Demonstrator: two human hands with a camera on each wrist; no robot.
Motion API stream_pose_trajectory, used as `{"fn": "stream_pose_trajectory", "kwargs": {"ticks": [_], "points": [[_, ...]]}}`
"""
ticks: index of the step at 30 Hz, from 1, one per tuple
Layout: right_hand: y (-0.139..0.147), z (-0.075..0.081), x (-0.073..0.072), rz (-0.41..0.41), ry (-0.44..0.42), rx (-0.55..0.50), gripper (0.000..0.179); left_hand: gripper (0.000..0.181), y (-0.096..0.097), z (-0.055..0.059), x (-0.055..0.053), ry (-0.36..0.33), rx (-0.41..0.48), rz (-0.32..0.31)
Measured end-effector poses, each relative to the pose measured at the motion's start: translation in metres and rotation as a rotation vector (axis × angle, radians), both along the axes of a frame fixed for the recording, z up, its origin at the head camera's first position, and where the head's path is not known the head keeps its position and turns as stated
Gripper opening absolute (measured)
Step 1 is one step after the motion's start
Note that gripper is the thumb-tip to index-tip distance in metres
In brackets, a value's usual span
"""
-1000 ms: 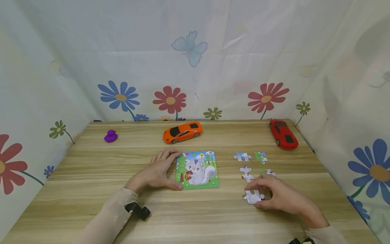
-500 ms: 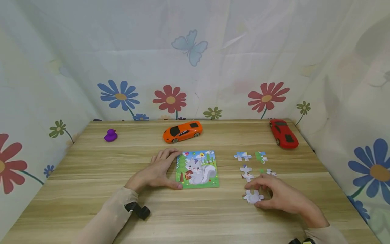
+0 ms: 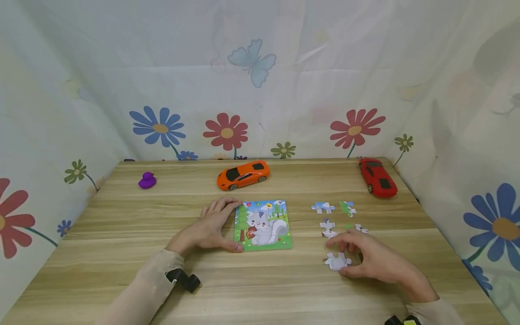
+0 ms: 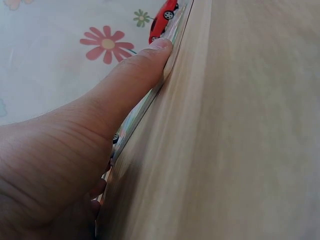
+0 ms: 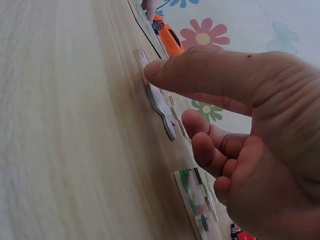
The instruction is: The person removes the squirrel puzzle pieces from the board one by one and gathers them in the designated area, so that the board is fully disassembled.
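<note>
1. Head view: the left hand (image 3: 207,230) spans the left edge of the squirrel picture board (image 3: 264,225), thumb on the near corner and fingers at the far one, spread wide rather than wrapped round it. The right hand (image 3: 371,257) bends loosely over the table (image 3: 252,289), its thumb touching the pale puzzle piece (image 3: 335,262) and its forefinger set apart from the thumb. Four loose pieces (image 3: 323,208) lie just beyond, right of the board. Towards the back are a purple duck (image 3: 147,181), an orange car (image 3: 243,175) and a red car (image 3: 378,178), before a flowered curtain (image 3: 284,104).
2. Left wrist view: the thumb lies straight, its tip on the board's edge; the other fingers are mostly hidden.
3. Right wrist view: the thumb tip rests on the pale piece, flat on the table; the forefinger's tip is hidden, and the remaining fingers curl slightly, clear of it.
</note>
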State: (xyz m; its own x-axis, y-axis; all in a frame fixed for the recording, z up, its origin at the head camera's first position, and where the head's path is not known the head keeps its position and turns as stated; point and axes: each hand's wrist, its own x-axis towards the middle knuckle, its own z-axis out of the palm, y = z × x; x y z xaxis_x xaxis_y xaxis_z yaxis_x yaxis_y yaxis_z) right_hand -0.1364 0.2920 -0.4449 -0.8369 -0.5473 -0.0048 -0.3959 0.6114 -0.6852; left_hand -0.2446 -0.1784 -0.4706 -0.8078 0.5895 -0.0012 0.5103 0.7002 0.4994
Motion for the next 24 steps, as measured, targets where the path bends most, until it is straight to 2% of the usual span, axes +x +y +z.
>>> {"fn": "stream_pose_trajectory", "kwargs": {"ticks": [3, 12, 17, 24], "points": [[-0.001, 0.003, -0.001, -0.024, 0.008, -0.002, 0.056, 0.133, 0.0, -0.001, 0.0, 0.001, 0.001, 0.0], [-0.012, 0.013, -0.007, -0.14, 0.12, -0.007, 0.059, 0.133, 0.0, -0.001, 0.0, 0.011, 0.008, -0.004], [-0.026, 0.027, -0.02, -0.15, 0.193, -0.027, 0.067, 0.133, 0.0, -0.002, 0.0, 0.009, -0.002, -0.003], [-0.06, 0.052, -0.046, -0.144, 0.201, -0.057, 0.087, 0.133, 0.0, -0.001, 0.0, 0.008, 0.001, -0.003]]}}
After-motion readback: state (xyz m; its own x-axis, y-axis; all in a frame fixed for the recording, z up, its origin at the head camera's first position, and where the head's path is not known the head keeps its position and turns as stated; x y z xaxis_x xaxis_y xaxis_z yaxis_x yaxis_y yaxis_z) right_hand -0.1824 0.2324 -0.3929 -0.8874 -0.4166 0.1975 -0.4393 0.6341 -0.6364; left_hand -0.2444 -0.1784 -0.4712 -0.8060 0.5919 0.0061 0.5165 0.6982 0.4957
